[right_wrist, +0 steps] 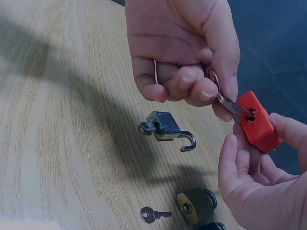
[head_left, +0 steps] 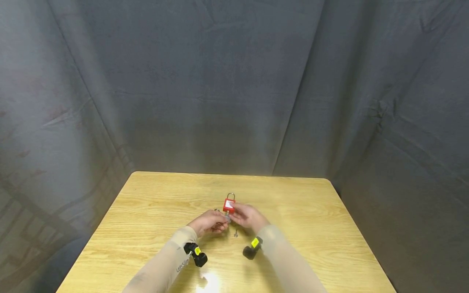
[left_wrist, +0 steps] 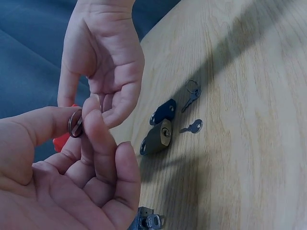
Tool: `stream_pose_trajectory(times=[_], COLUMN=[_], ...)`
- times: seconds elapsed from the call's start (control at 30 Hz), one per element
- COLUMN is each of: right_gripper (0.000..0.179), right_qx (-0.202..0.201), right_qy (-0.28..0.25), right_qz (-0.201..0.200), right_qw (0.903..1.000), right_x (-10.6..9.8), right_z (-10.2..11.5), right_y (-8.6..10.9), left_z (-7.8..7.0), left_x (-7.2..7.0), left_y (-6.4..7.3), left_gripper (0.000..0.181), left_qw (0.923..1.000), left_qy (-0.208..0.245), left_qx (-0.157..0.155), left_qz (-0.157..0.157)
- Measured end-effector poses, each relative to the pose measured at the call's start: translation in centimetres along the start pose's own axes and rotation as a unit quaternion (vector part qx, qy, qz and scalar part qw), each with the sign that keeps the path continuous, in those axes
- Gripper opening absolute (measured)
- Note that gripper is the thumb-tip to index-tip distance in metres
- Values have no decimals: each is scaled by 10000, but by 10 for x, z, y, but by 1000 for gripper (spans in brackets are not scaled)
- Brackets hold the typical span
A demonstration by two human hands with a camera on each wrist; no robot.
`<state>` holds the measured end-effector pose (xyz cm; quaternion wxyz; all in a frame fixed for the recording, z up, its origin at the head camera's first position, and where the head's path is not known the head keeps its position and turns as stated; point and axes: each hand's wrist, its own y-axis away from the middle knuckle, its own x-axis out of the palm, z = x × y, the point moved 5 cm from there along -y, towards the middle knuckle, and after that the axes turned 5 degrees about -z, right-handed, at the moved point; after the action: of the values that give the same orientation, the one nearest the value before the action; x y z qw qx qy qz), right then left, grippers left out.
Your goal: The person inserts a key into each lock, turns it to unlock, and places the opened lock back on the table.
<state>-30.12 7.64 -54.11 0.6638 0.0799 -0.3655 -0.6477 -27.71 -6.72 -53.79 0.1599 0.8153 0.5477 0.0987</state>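
My right hand (head_left: 250, 216) grips a red padlock (head_left: 228, 209) with a white label, its shackle pointing up and away in the head view. My left hand (head_left: 210, 222) pinches a key (right_wrist: 229, 103) with a split ring (left_wrist: 75, 123) on its head. In the right wrist view the key's blade points into the keyhole (right_wrist: 251, 115) on the padlock's underside; how deep it sits I cannot tell. From the left wrist view, fingers hide most of the padlock.
On the wooden table (head_left: 154, 195) lie an open padlock (right_wrist: 164, 125) with a key in it, a brass-coloured padlock (right_wrist: 195, 205), a dark blue padlock (left_wrist: 164, 112), a loose key (left_wrist: 193, 126) and a key with a ring (left_wrist: 192, 98). Grey curtains (head_left: 220, 101) surround the table.
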Motion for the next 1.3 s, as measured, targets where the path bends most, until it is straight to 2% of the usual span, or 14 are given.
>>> stream_pose_trajectory(times=[0.27, 0.7, 1.03, 1.2, 1.3], right_gripper=[46, 46, 46, 47, 47], right_qx=[15, 43, -19, -53, -94], right_qy=[11, 3, 366, 539, 469], right_qz=[6, -44, 161, 271, 199], right_qw=[10000, 10000, 9992, 9982, 9987], right_x=[1, 0, 6, 10, 9], right_z=[-1, -1, -1, 0, 1], right_y=[-1, -1, 1, 2, 2], left_z=[-6, -7, -6, -6, -5], left_x=[-2, -4, -4, -4, -2], left_y=[3, 3, 0, 1, 2], left_gripper=[15, 21, 12, 17, 22], left_qw=[9999, 9997, 9991, 9975, 9969], left_qy=[-117, -179, 356, 585, 696], left_qx=[55, 161, 68, 48, -12], left_qz=[-10, -64, -207, -392, -367])
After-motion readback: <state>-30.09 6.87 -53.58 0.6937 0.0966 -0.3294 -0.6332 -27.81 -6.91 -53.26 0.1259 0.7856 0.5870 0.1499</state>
